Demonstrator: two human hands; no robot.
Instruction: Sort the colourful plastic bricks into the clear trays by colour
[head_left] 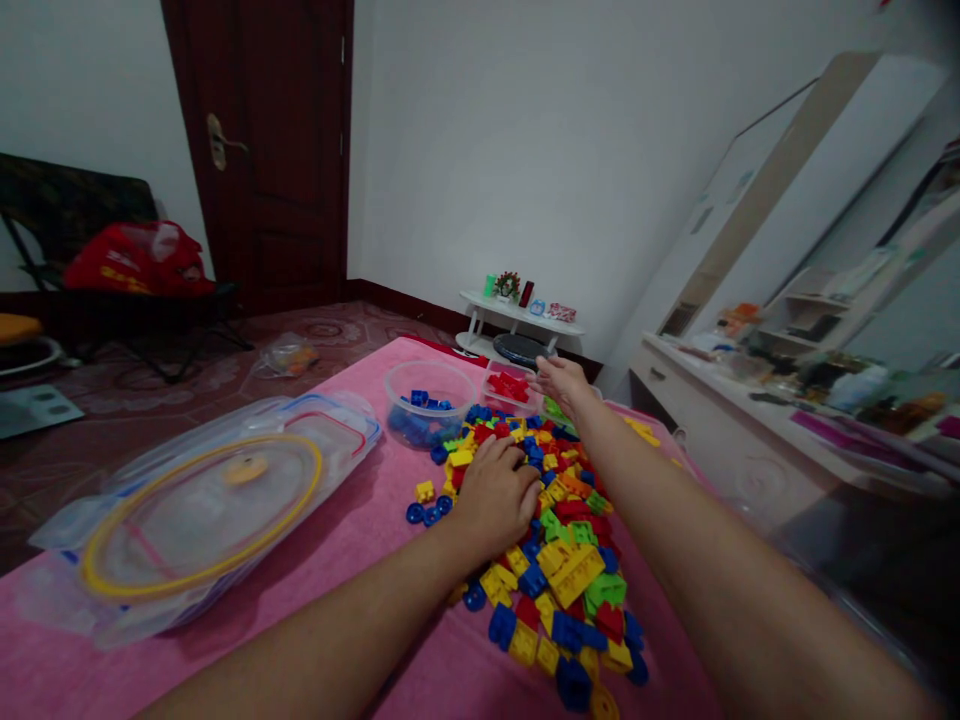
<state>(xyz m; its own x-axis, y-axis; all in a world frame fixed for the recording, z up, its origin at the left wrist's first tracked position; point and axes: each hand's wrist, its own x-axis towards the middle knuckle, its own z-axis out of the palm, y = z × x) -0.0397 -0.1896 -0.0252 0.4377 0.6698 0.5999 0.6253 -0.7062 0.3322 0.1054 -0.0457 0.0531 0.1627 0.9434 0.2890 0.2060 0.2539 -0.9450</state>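
Note:
A heap of red, blue, yellow and green toy bricks [570,560] lies on a pink cloth [360,540]. My left hand [491,495] rests palm down on the near left part of the heap, fingers curled over bricks; what they hold is hidden. My right hand [561,385] reaches far out, over the edge of a clear container of red bricks [508,386], fingers spread a little. A round clear bowl with blue bricks [429,405] stands left of it.
A stack of clear plastic lids with a yellow ring [202,505] lies on the cloth's left. A white dresser [750,420] stands right, a low white shelf [517,315] by the wall, a dark door [270,150] and a folding chair [112,260] at left.

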